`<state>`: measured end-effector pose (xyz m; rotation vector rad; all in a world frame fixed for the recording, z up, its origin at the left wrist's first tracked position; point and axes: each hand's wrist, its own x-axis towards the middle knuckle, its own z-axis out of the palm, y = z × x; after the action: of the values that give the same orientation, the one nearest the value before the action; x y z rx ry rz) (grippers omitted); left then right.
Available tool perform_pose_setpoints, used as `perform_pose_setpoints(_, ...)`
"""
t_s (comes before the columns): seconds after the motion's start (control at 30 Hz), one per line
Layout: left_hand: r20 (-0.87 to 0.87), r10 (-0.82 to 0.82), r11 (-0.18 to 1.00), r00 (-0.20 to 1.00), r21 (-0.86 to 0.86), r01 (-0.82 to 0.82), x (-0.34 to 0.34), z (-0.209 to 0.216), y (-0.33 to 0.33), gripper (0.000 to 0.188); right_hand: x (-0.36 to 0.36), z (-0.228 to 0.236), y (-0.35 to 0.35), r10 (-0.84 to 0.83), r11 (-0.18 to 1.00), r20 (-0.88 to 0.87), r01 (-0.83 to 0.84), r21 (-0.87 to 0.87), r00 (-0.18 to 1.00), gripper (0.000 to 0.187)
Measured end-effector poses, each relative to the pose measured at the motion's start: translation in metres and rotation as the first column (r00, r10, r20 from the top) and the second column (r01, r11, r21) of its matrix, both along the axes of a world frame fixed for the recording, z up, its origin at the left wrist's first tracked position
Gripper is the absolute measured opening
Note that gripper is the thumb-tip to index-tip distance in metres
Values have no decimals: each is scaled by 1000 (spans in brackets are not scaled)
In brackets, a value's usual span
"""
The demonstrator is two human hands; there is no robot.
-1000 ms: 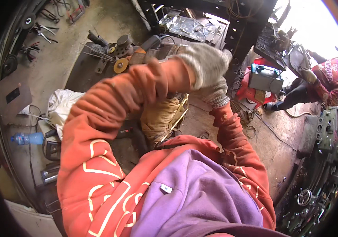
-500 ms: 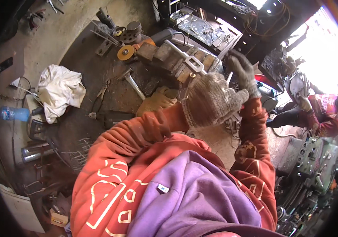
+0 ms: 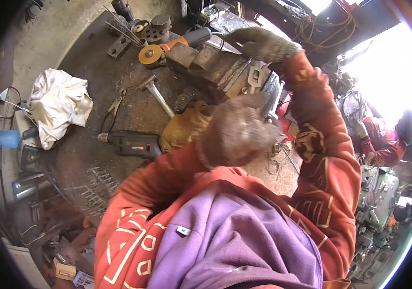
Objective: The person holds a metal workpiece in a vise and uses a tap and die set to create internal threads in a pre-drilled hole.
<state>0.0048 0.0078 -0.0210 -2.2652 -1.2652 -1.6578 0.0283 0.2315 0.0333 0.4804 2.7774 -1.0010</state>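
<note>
My right hand (image 3: 265, 44), in a grey knitted glove, reaches over the far side of a bench vise (image 3: 210, 65) with its fingers stretched out, and nothing shows in it. Beneath it, a pale metal piece with a slot (image 3: 257, 77) lies at the vise jaws. A vise handle bar (image 3: 277, 98) slants on the right. My left hand (image 3: 239, 130), also gloved, hovers in front of the vise and is smeared by motion; its fingers cannot be made out. Beside it lie a tan work glove or cloth (image 3: 184, 126) and a hammer (image 3: 161, 98).
On the dark bench lie an angle grinder (image 3: 179, 43) with a yellow disc, a power drill (image 3: 136, 143) and pliers (image 3: 115, 105). A white cloth (image 3: 60, 107) and a water bottle (image 3: 4, 139) are at the left. Another person (image 3: 384, 137) sits at the right near a green machine (image 3: 384, 192).
My right hand has moved up and left over the vise's far side. My left hand has shifted slightly left and nearer to me. The slotted metal piece lies differently, and the view has shifted.
</note>
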Motion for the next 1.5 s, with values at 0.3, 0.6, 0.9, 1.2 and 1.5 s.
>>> perform_pose_setpoints(0.3, 683, 136, 990, 718, -125, -69, -40, -12, 16, 21, 101, -47, -9, -396, 918, -482, 321, -233, 781, 44)
perform_pose_setpoints(0.6, 187, 171, 740, 967, -673, 0, -95, -18, 150, 73, 82, -42, -193, -116, 823, -657, 442, 357, 745, 76)
perform_pose_setpoints(0.9, 377, 412, 821, 830, -549, -159, -157, -32, 83, 51, 46, -11, -148, 85, 690, -630, 411, 597, 772, 102)
perform_pose_setpoints(1.2, 639, 209, 937, 740, -348, 36, -70, -13, 25, 55, 140, -159, -78, -535, 779, -774, 553, -296, 338, 86)
perform_pose_setpoints(1.5, -244, 18, 715, 970, -675, -183, -67, 23, 184, 44, 118, -162, -113, -394, 712, -780, 699, 75, 485, 159)
